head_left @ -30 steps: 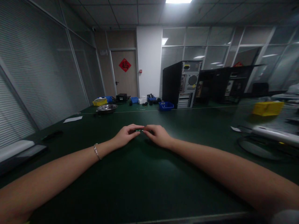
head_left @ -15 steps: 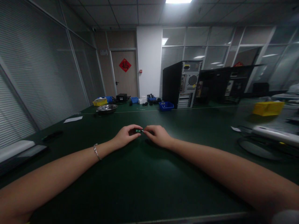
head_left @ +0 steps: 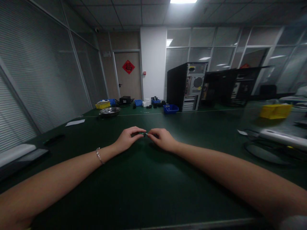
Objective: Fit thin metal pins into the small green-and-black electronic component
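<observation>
Green part (head_left: 142, 133), tiny and half hidden, was the smallest thing on the dark green table (head_left: 148, 185), so take the scene from the big end down. Two black computer towers (head_left: 185, 86) stood well beyond, with a yellow bin (head_left: 275, 111) off right and a blue bin (head_left: 170, 109) near the towers. Both forearms lay along the table. The left hand (head_left: 127, 139) and right hand (head_left: 161, 139) met at mid-table, each pinched narrowly on one end of the part, just above the surface. What it was could not be made out. Such a piece probably wanted a light, steady pinch, wrists braced on the table.
</observation>
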`<act>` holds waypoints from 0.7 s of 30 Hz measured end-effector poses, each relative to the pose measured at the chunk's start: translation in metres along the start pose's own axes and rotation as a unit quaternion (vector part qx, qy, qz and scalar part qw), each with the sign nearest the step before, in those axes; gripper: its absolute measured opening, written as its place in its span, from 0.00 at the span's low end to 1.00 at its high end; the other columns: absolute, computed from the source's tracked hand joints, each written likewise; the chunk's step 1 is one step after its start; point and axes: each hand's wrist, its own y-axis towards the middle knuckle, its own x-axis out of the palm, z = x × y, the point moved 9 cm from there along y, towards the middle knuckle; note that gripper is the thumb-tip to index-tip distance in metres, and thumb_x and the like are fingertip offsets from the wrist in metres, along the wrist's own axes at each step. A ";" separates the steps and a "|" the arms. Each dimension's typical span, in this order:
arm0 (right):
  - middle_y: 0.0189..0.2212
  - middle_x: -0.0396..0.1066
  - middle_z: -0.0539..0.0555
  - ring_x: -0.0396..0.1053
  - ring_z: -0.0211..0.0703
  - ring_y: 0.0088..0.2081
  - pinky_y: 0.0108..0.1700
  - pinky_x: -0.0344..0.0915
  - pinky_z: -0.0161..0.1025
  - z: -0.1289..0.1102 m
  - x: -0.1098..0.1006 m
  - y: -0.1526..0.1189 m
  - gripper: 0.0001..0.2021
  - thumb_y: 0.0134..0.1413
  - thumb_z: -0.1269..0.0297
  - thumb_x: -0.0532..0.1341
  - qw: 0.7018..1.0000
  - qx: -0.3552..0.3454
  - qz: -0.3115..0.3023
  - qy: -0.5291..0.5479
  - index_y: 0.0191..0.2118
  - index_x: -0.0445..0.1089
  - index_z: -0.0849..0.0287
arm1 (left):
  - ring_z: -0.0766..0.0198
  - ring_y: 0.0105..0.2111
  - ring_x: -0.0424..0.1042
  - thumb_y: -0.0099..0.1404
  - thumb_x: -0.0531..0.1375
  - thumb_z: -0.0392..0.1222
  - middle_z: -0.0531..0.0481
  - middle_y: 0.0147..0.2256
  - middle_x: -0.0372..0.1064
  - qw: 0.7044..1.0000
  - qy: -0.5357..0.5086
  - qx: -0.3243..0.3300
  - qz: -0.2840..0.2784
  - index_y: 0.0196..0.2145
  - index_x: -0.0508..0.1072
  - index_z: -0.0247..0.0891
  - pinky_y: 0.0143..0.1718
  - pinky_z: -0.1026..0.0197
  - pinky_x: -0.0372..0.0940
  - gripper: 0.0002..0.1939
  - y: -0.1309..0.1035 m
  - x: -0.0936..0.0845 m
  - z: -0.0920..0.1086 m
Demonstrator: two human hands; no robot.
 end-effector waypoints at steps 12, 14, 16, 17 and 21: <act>0.35 0.73 0.52 0.66 0.39 0.33 0.34 0.58 0.34 -0.002 0.000 0.000 0.12 0.62 0.60 0.54 0.999 -0.001 -0.018 0.029 0.40 0.73 0.58 | 0.56 0.45 0.72 0.61 0.61 0.41 0.47 0.44 0.75 1.000 -0.018 -0.016 0.014 0.44 0.77 0.41 0.49 0.53 0.65 0.12 -0.002 -0.004 0.002; 0.35 0.72 0.52 0.66 0.39 0.34 0.35 0.59 0.34 -0.001 0.001 0.000 0.12 0.62 0.60 0.54 0.999 -0.003 -0.024 0.041 0.40 0.73 0.58 | 0.56 0.46 0.72 0.61 0.61 0.40 0.47 0.44 0.76 0.999 -0.025 -0.018 0.012 0.44 0.77 0.41 0.50 0.53 0.65 0.13 -0.002 -0.004 0.002; 0.35 0.72 0.52 0.66 0.39 0.34 0.35 0.59 0.34 0.000 0.002 0.000 0.12 0.62 0.61 0.54 0.998 -0.005 -0.032 0.052 0.41 0.73 0.58 | 0.56 0.46 0.72 0.61 0.61 0.40 0.47 0.44 0.76 0.999 -0.033 -0.021 0.010 0.44 0.77 0.41 0.51 0.52 0.65 0.13 -0.002 -0.004 0.000; 0.34 0.72 0.52 0.66 0.39 0.34 0.35 0.59 0.34 0.001 0.002 0.000 0.12 0.62 0.61 0.54 0.998 -0.004 -0.033 0.056 0.41 0.73 0.58 | 0.56 0.46 0.72 0.61 0.61 0.40 0.47 0.44 0.76 0.999 -0.037 -0.023 0.009 0.44 0.77 0.41 0.51 0.52 0.65 0.13 -0.002 -0.004 -0.001; 0.32 0.71 0.51 0.65 0.38 0.32 0.34 0.58 0.33 0.001 0.003 0.001 0.12 0.62 0.61 0.54 0.997 -0.008 -0.037 0.073 0.40 0.73 0.59 | 0.56 0.46 0.72 0.60 0.62 0.39 0.47 0.44 0.76 0.998 -0.061 -0.024 0.007 0.44 0.77 0.40 0.51 0.53 0.65 0.13 -0.002 -0.002 -0.002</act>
